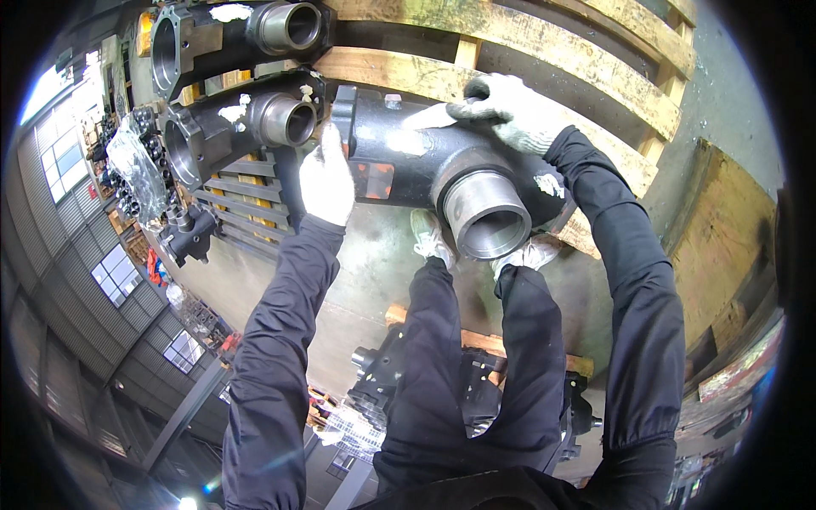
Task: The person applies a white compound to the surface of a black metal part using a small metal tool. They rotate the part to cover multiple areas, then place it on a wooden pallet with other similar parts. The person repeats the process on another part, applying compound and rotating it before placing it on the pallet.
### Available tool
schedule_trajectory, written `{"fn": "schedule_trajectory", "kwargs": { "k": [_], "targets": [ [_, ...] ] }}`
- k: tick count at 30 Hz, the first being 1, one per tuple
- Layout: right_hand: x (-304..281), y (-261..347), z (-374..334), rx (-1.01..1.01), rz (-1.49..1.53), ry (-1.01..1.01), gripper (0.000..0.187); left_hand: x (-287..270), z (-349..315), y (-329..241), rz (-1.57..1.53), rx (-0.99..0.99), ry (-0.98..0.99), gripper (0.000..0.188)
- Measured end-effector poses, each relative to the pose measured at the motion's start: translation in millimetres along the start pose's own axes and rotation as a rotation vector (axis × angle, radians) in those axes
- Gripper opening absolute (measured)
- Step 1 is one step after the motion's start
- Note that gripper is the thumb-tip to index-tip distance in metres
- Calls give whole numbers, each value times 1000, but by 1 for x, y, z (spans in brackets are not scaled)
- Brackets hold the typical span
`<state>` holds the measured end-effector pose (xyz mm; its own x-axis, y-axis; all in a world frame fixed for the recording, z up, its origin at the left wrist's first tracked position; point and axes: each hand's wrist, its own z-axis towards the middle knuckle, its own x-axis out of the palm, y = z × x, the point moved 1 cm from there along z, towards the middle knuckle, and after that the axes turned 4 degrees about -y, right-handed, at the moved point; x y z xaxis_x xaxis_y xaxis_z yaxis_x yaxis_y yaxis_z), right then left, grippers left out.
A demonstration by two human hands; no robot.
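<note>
A black cylindrical metal housing lies in front of me, with a bare machined pipe neck facing me. My left hand, in a white glove, rests at the housing's left flange with its fingers stretched upward along the edge. Over the housing's top right, my right hand is closed, its glove dark-smudged at the fingers. From it a pale, pointed flat piece reaches left across the black surface; its kind cannot be made out. A reddish patch and white patches show on the housing.
Two similar black housings stand at the left. Wooden pallet slats run behind the work. A wooden board leans at the right. More dark metal parts lie on wood beneath my legs. My shoes are close under the housing.
</note>
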<state>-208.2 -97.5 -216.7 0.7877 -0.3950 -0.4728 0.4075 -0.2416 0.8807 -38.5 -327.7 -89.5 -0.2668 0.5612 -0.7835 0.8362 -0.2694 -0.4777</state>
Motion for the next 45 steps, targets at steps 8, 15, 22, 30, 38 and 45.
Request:
{"fn": "schedule_trajectory", "kwargs": {
  "k": [8, 15, 22, 30, 38, 45],
  "targets": [
    [-2, 16, -12, 157, 219, 2, 24, 0, 1, -1, 9, 15, -6, 61],
    [-11, 6, -18, 105, 126, 40, 25, 0, -2, -2, 11, 2, -5, 61],
    [1, 10, 2, 212, 169, 5, 28, 1, 2, 1, 48, -2, -24, 60],
    [3, 41, 11, 65, 21, -63, 45, 3, 0, -2, 16, 23, -28, 60],
    [11, 61, 20, 211, 133, 48, 34, 4, 4, 3, -8, 18, 30, 62],
    [-10, 79, 23, 238, 36, 65, 42, 1, 2, -3, -33, 14, 90, 55]
  ]
}}
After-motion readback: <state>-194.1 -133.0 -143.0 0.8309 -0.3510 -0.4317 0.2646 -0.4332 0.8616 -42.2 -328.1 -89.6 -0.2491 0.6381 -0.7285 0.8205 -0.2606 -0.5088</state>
